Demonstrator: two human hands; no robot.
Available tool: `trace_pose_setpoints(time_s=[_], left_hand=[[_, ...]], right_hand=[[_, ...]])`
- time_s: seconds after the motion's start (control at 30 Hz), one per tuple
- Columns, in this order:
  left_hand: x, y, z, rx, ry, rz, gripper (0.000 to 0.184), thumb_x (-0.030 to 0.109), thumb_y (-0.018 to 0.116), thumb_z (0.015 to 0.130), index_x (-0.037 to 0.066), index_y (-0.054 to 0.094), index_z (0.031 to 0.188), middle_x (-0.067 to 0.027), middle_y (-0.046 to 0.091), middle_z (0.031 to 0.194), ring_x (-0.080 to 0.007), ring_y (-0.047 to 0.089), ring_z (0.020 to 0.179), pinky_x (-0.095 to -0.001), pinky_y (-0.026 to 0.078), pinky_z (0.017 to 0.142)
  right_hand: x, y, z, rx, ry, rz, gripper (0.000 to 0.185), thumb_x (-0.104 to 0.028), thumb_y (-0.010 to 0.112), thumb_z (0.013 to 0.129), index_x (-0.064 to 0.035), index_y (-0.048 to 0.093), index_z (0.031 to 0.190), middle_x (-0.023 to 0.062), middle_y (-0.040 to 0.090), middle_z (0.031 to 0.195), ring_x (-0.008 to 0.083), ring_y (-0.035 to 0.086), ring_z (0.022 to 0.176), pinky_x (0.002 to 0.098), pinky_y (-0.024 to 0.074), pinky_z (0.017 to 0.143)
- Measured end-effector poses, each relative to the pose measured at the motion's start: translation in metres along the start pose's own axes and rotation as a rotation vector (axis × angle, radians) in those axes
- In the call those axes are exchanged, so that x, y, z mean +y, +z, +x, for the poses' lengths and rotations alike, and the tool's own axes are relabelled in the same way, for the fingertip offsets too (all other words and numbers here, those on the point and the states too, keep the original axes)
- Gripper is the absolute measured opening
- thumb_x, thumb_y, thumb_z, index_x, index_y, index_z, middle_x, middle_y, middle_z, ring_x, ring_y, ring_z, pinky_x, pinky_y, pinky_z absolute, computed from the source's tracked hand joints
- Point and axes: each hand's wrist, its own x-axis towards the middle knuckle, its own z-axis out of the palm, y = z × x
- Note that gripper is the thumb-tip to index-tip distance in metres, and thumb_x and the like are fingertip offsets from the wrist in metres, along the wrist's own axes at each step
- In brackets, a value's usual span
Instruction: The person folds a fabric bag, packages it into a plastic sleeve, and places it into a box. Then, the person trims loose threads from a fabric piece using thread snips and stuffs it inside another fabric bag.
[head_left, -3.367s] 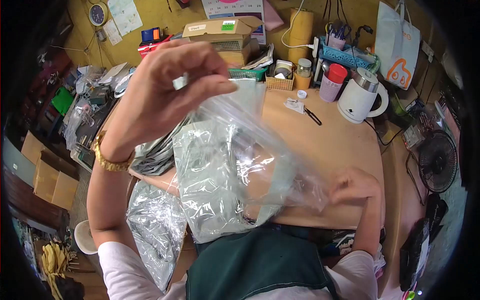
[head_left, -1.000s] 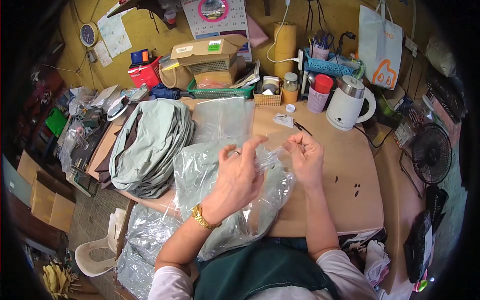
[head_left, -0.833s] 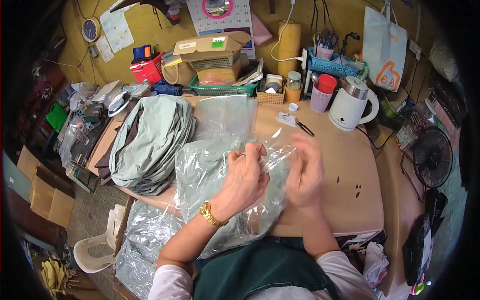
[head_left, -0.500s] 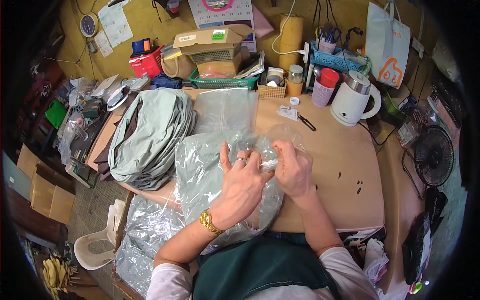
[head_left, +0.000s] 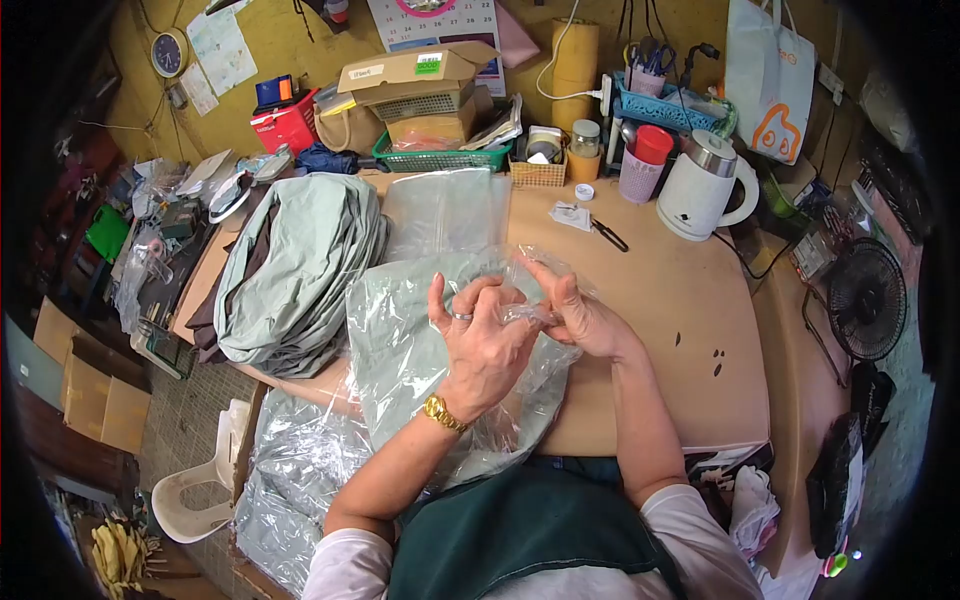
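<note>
A clear plastic bag [head_left: 395,345] with folded grey-green cloth inside lies across the table's front middle. My left hand [head_left: 487,340] is over the bag, its thumb side and curled fingers closed on the gathered film, one finger raised. My right hand [head_left: 592,318] meets it from the right with some fingers bent on the bag's gathered end, while the index finger stretches forward against the film. The exact grip between the two hands is partly hidden. Left of the bag sits a pile of grey-green cloth [head_left: 300,270] with dark brown cloth. Flat clear bags [head_left: 445,210] lie behind.
Black-handled snips [head_left: 609,235], a small white lid [head_left: 585,191] and a white kettle [head_left: 702,190] stand or lie at the back right. A green basket [head_left: 440,160] holds boxes at the back. More filled plastic bags [head_left: 300,480] are at the lower left, near a white chair [head_left: 205,485].
My right hand has opened from a fist, with index finger and thumb now stretched out. My left hand has shifted slightly left and turned more upright. The bag stays in place.
</note>
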Motion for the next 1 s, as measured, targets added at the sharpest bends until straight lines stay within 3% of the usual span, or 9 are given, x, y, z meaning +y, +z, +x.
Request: trace_pose_setpoints(time_s=[0.07, 0.27, 0.43, 0.57, 0.67, 0.73, 0.87, 0.93, 1.0], left_hand=[[0.005, 0.000, 0.003, 0.027, -0.025, -0.026, 0.024, 0.010, 0.075, 0.063, 0.024, 0.069, 0.082, -0.0013, 0.056, 0.103, -0.0265, 0.051, 0.114, -0.0565, 0.010, 0.113], [0.013, -0.004, 0.003, 0.008, -0.053, -0.135, 0.015, 0.009, 0.071, 0.068, 0.016, 0.062, 0.076, -0.0029, 0.055, 0.115, -0.0286, 0.045, 0.125, -0.0577, 0.007, 0.113], [0.011, -0.026, 0.002, -0.018, -0.180, -0.385, 0.011, 0.007, 0.071, 0.070, 0.012, 0.063, 0.077, -0.0103, 0.052, 0.119, -0.0323, 0.041, 0.128, -0.0546, 0.014, 0.113], [-0.003, -0.039, -0.010, -0.166, -0.430, -0.875, 0.009, 0.008, 0.072, 0.076, 0.008, 0.064, 0.077, -0.0129, 0.045, 0.126, -0.0304, 0.036, 0.130, -0.0462, 0.024, 0.110], [0.004, -0.062, 0.005, -0.213, -0.413, -0.691, 0.009, 0.007, 0.071, 0.076, 0.004, 0.062, 0.077, -0.0145, 0.048, 0.121, -0.0291, 0.043, 0.116, -0.0421, 0.033, 0.100], [0.014, -0.080, 0.016, -0.217, -0.346, -0.498, 0.009, 0.005, 0.070, 0.074, 0.003, 0.062, 0.077, -0.0159, 0.050, 0.120, -0.0294, 0.048, 0.108, -0.0395, 0.040, 0.093], [0.032, -0.087, 0.024, -0.237, -0.288, -0.405, 0.024, 0.004, 0.070, 0.078, 0.001, 0.057, 0.098, -0.0187, 0.051, 0.119, -0.0268, 0.056, 0.084, -0.0336, 0.048, 0.072], [0.042, -0.081, 0.024, -0.202, -0.377, -0.558, 0.039, 0.008, 0.067, 0.085, 0.000, 0.051, 0.119, -0.0161, 0.053, 0.120, -0.0131, 0.053, 0.061, -0.0235, 0.043, 0.052], [0.040, -0.057, 0.011, -0.147, -0.370, -0.644, 0.044, 0.011, 0.069, 0.084, -0.001, 0.050, 0.123, -0.0147, 0.055, 0.117, -0.0122, 0.054, 0.060, -0.0239, 0.044, 0.052]], right_hand=[[-0.001, -0.001, -0.002, -0.015, 0.006, 0.016, 0.100, -0.081, 0.017, 0.083, -0.0091, 0.023, 0.152, -0.0038, 0.036, 0.064, 0.0069, 0.028, 0.055, 0.0243, 0.0241, 0.051], [0.010, -0.007, -0.005, 0.064, 0.035, -0.050, 0.074, -0.064, 0.036, 0.095, -0.0046, 0.044, 0.138, 0.0052, 0.064, 0.084, 0.0135, 0.059, 0.074, 0.0295, 0.0511, 0.065], [0.014, -0.021, -0.011, 0.445, -0.212, 0.390, 0.026, -0.006, 0.068, 0.089, 0.0012, 0.058, 0.112, 0.0031, 0.062, 0.074, 0.0112, 0.060, 0.067, 0.0281, 0.0520, 0.060], [0.019, -0.023, -0.020, 0.493, -0.411, 0.678, 0.020, -0.005, 0.070, 0.086, 0.0013, 0.061, 0.104, 0.0028, 0.063, 0.078, 0.0121, 0.059, 0.068, 0.0272, 0.0519, 0.062], [-0.010, 0.007, -0.030, 0.493, -0.520, 0.235, 0.016, -0.006, 0.073, 0.081, -0.0023, 0.066, 0.094, 0.0037, 0.064, 0.080, 0.0152, 0.060, 0.070, 0.0267, 0.0500, 0.061], [-0.032, 0.020, -0.032, 0.346, -0.741, -0.864, 0.015, -0.006, 0.076, 0.073, -0.0056, 0.069, 0.086, 0.0043, 0.060, 0.077, 0.0177, 0.060, 0.071, 0.0274, 0.0475, 0.061], [-0.010, 0.039, -0.020, 0.409, -0.718, -0.764, 0.020, -0.005, 0.077, 0.068, -0.0060, 0.071, 0.088, 0.0049, 0.056, 0.073, 0.0211, 0.057, 0.066, 0.0294, 0.0460, 0.058], [0.001, 0.045, -0.019, 0.357, -0.513, -0.329, 0.014, -0.003, 0.074, 0.074, -0.0011, 0.070, 0.088, 0.0046, 0.057, 0.072, 0.0180, 0.057, 0.064, 0.0285, 0.0454, 0.058], [0.006, 0.057, -0.018, 0.451, -0.507, -0.098, 0.010, -0.003, 0.071, 0.079, 0.0006, 0.070, 0.088, 0.0045, 0.058, 0.072, 0.0152, 0.056, 0.064, 0.0279, 0.0446, 0.057]])
